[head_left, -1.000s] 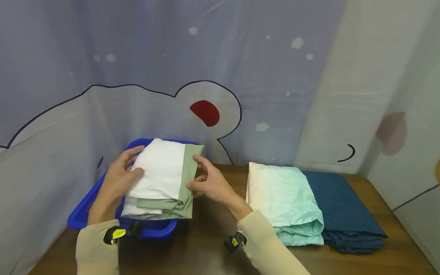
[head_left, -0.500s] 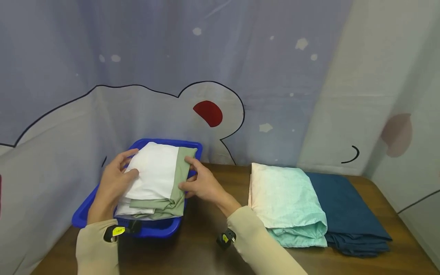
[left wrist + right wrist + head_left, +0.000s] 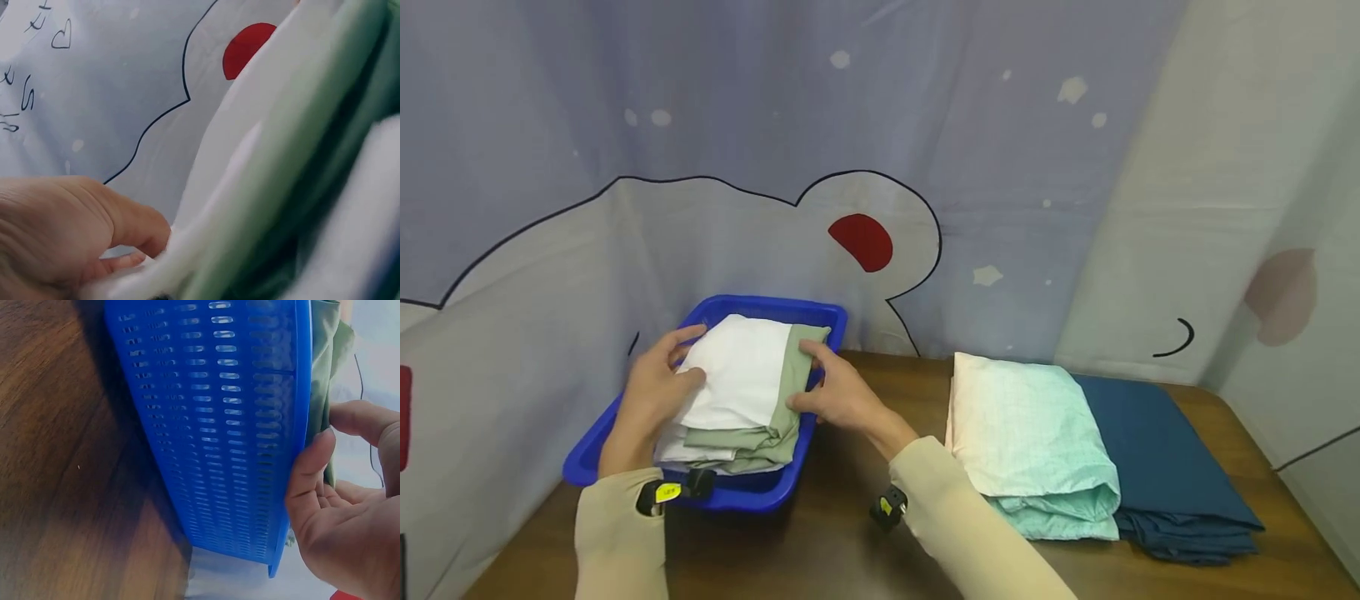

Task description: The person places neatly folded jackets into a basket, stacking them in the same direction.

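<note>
A folded white-and-green cloth sits within the rim of the blue plastic basket in the head view. My left hand grips the cloth's left edge, its thumb on the white top. On the opposite side, my right hand pinches the green border between thumb and fingers. The right wrist view has the right hand at the basket rim, fingers on the green fabric. The cloth's underside and the basket floor are hidden.
To the right on the wooden table lies a folded pale mint cloth. Beside it is a folded navy cloth. A printed curtain hangs behind the table and along both sides.
Both hands have lowered the white-and-green cloth and shifted it left, from overhanging the basket's right side to within its rim. The mint and navy cloths have stayed put.
</note>
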`<action>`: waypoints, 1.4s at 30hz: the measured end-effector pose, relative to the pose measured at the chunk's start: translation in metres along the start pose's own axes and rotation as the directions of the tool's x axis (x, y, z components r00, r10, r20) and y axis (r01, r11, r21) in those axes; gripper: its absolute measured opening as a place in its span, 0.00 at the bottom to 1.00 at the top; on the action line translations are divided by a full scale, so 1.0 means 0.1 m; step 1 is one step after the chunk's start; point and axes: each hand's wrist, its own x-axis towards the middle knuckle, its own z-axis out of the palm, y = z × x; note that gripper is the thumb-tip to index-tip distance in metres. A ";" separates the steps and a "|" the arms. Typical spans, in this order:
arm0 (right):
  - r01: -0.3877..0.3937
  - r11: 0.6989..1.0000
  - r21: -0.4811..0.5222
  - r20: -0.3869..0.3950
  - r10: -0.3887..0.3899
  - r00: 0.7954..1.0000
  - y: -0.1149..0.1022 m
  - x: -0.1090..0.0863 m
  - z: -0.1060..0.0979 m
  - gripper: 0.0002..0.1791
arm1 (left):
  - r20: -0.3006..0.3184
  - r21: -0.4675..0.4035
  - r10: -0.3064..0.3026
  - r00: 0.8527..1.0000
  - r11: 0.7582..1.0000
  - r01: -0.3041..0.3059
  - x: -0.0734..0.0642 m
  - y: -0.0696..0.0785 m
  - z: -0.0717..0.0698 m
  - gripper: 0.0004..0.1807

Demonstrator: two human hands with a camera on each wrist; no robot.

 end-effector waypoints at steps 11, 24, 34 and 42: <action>-0.042 0.994 -0.098 0.020 0.044 0.999 -0.06 0.05 0.05 0.48 | 0.011 0.030 -0.040 0.999 0.999 0.040 0.01 -0.04 0.00 0.40; 0.003 0.977 -0.215 0.031 0.004 1.000 -0.05 0.07 0.04 0.42 | 0.059 0.070 -0.077 0.995 0.995 0.073 0.02 -0.05 0.01 0.39; 0.001 0.984 -0.181 0.019 0.003 1.000 -0.05 0.04 0.03 0.38 | 0.122 0.112 -0.120 0.985 0.988 0.106 0.03 -0.04 0.01 0.40; -0.030 0.996 -0.078 -0.014 0.029 0.999 -0.02 -0.02 0.00 0.35 | 0.126 0.148 -0.178 0.976 0.976 0.158 0.01 0.00 0.06 0.43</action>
